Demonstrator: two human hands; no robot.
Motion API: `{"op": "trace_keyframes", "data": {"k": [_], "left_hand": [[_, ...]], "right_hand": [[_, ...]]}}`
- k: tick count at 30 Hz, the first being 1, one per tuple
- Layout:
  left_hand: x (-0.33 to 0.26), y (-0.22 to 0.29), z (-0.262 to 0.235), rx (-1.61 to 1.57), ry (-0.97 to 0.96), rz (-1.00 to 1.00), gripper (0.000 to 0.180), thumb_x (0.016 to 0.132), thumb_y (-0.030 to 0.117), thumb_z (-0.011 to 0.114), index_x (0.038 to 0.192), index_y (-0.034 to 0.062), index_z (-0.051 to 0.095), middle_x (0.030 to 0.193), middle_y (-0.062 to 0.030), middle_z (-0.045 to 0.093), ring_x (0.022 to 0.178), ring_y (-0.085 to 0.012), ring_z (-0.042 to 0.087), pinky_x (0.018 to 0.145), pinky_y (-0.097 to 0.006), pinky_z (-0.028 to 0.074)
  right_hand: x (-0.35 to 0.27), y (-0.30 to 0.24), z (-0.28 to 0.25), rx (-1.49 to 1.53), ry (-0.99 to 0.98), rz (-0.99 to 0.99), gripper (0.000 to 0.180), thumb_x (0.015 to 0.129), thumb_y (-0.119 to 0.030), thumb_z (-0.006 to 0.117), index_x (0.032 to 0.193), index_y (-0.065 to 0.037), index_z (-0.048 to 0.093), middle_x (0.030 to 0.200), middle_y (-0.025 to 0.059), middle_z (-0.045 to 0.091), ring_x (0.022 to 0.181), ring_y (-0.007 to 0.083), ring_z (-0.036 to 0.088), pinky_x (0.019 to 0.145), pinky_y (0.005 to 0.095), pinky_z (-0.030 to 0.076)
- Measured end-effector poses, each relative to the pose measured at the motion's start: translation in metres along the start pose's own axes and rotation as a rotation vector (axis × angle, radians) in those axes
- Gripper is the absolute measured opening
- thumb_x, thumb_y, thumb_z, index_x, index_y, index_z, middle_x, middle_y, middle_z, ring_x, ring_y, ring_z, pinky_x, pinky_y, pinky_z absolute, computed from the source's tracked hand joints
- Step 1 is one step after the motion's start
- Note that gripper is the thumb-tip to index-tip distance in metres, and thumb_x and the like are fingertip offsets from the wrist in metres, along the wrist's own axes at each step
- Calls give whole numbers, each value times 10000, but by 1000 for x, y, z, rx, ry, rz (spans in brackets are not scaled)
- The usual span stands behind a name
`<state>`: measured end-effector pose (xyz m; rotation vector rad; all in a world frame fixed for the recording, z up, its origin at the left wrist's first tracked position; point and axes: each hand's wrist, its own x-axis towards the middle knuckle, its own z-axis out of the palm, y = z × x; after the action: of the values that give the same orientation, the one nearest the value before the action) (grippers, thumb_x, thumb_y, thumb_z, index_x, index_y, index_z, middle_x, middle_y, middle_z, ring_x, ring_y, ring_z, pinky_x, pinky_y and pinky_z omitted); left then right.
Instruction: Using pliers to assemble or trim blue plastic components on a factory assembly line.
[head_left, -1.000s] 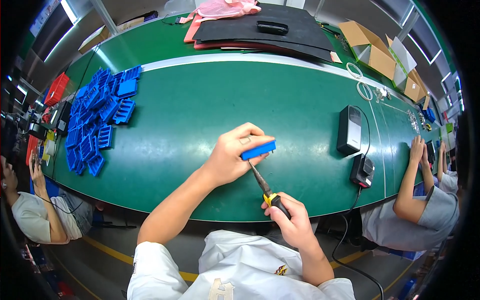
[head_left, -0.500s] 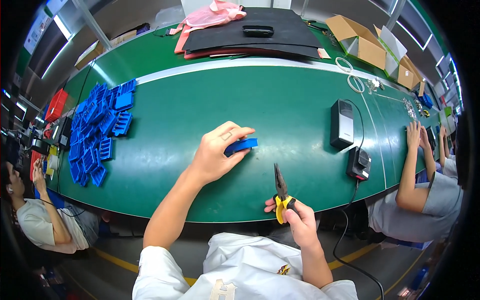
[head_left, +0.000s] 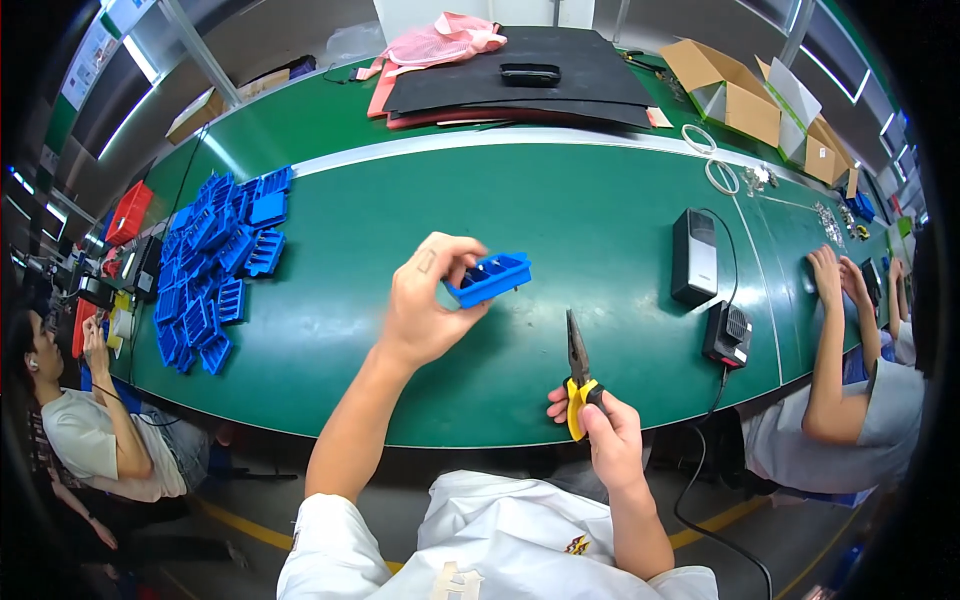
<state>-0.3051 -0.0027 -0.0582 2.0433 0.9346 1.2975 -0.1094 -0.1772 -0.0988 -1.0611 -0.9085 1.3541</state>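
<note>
Above the middle of the green table, my left hand (head_left: 425, 300) grips a small blue plastic tray (head_left: 492, 281) by its left end. The tray is tilted so that its divided inside shows, with small bits in it too tiny to name. Lower and to the right, my right hand (head_left: 604, 425) is closed round the yellow and black handles of needle-nose pliers (head_left: 578, 375). Their dark jaws point away from me and look closed, apart from the tray. A heap of similar blue trays (head_left: 215, 265) lies at the left of the table.
A silver and black speaker-like box (head_left: 694, 257) and a black corded device (head_left: 728, 333) stand at the right. Black sheets (head_left: 520, 85) with a pink cloth (head_left: 445, 40) lie at the back, near open cardboard boxes (head_left: 745, 105). People sit at both sides.
My left hand has lifted and turned the blue tray, so its inside now shows. The pliers have shifted slightly with my right hand, and the whole view has moved a little.
</note>
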Motion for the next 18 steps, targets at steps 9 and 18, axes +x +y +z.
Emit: {"op": "trace_keyframes", "data": {"k": [9, 18], "left_hand": [[0, -1, 8, -5, -96, 209, 342, 635, -41, 757, 957, 59, 703, 932, -78, 622, 828, -190, 621, 732, -298, 509], [-4, -6, 13, -52, -87, 187, 358, 635, -53, 734, 969, 72, 699, 923, -78, 656, 797, -204, 644, 679, -292, 521]], "right_hand": [[3, -3, 6, -68, 18, 4, 307, 894, -63, 437, 1120, 114, 546, 1060, 176, 621, 901, 200, 605, 831, 319, 490], [2, -3, 6, -101, -12, -16, 302, 888, -69, 473, 1124, 100, 557, 1075, 162, 622, 911, 190, 601, 839, 300, 480]]}}
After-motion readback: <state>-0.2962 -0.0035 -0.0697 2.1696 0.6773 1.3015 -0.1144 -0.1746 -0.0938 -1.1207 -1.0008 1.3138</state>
